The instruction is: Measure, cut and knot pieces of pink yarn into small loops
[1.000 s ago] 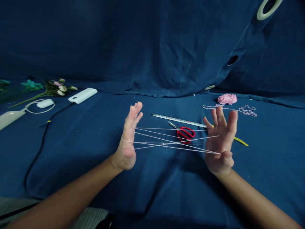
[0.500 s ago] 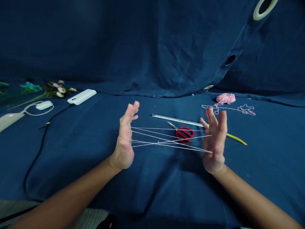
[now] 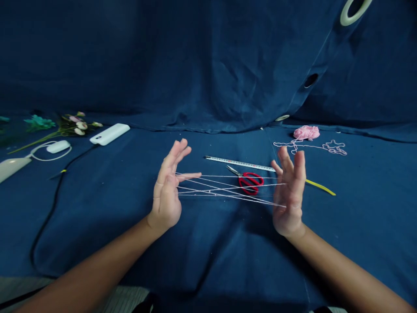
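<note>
At left, flowers (image 3: 81, 127) lay near a white block (image 3: 110, 134) with a black cord (image 3: 56, 198). Next, the left hand (image 3: 167, 189) stood open, one finger pointing inward, with white string (image 3: 209, 191) looped round it. The string ran taut, crossing itself between the hands; beyond, red-handled scissors (image 3: 241, 177) lay just beside a ruled tape (image 3: 239, 163). The right hand (image 3: 288, 195) held the other end, fingers spread. Pink yarn (image 3: 306, 133) lay beyond it.

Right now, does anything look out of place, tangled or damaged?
One untidy spot: loose pink yarn trails in squiggles near the pink bundle at right, instead of lying wound. The white string between the left hand and right hand crosses itself but shows no visible break.
</note>
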{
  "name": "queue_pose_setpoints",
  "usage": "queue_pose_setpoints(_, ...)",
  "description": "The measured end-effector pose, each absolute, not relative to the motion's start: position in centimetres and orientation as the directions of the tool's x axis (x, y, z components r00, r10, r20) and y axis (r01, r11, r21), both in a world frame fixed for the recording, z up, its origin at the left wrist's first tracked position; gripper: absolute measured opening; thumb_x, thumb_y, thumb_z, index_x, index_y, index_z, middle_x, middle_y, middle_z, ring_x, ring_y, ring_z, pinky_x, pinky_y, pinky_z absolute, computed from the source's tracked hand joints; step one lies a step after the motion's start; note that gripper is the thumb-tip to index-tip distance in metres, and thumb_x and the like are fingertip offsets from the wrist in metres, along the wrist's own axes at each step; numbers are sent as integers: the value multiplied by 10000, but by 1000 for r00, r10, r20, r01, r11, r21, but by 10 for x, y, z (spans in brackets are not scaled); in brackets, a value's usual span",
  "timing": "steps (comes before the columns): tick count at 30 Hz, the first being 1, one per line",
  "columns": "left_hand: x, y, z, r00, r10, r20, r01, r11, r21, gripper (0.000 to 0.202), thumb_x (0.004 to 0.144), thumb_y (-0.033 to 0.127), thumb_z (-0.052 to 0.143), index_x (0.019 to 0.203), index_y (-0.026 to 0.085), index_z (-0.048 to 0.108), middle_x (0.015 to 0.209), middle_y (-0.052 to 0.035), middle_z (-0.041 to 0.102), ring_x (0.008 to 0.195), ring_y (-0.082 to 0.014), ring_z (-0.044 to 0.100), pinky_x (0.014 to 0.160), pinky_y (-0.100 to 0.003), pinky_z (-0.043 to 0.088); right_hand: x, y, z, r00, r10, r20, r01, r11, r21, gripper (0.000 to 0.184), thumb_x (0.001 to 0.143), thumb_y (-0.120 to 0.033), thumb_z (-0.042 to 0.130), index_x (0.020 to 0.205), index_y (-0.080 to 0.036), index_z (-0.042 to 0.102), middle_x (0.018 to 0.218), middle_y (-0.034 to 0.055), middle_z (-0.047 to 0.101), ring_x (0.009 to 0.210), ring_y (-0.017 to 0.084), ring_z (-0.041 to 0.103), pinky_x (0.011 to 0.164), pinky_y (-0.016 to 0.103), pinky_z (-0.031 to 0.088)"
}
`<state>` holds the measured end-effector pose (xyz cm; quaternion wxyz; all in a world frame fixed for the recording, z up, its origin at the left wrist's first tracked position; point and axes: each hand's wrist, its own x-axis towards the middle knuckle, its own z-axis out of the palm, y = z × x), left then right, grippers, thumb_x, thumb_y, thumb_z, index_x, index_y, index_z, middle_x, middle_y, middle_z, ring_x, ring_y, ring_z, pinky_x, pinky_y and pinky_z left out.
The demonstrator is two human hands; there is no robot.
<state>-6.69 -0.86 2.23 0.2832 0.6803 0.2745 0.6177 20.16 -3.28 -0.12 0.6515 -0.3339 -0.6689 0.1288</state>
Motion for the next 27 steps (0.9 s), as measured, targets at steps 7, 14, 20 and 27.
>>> queue_pose_setpoints(7, -66, 1, 20, 129, 703, 699, 94, -711, 697, 795, 960, 816, 167, 1631, 404, 268, 1727, -15, 250, 1585, -369, 218, 1247, -680, 256, 203, -32, 1, 106, 622, 776, 273, 732, -624, 773, 977, -708, 299, 1657, -367, 159, 1708, 46, 281, 1590, 392, 206, 1197, 755, 233)
queue_pose_setpoints(14, -67, 4, 13, 144, 748, 647, 91, -661, 745, 650, 1043, 671, 262, 1631, 394, 280, 1699, -23, 324, 1567, -332, 280, 1240, -634, 295, 208, -26, -8, 96, 674, 732, 238, 699, -674, 712, 1008, -643, 340, 1653, -390, 176, 1707, 44, 293, 1579, 385, 247, 1176, 747, 291)
queue_pose_setpoints(20, -67, 9, 5, 166, 794, 585, 124, -605, 786, 594, 1047, 337, 411, 1631, 348, 304, 1667, -49, 389, 1543, -316, 339, 1226, -632, 317, 209, -26, -11, 96, 716, 692, 282, 647, -709, 712, 1015, -423, 469, 1654, -393, 156, 1705, 28, 306, 1579, 336, 271, 1186, 715, 332)
queue_pose_setpoints(27, -70, 8, 6, 203, 756, 622, 173, -653, 738, 790, 881, 123, 480, 1627, 324, 317, 1632, -61, 438, 1512, -317, 387, 1204, -612, 353, 209, -27, -11, 47, 713, 700, 302, 658, -690, 780, 969, -326, 508, 1656, -397, 147, 1708, 33, 296, 1579, 350, 267, 1178, 719, 356)
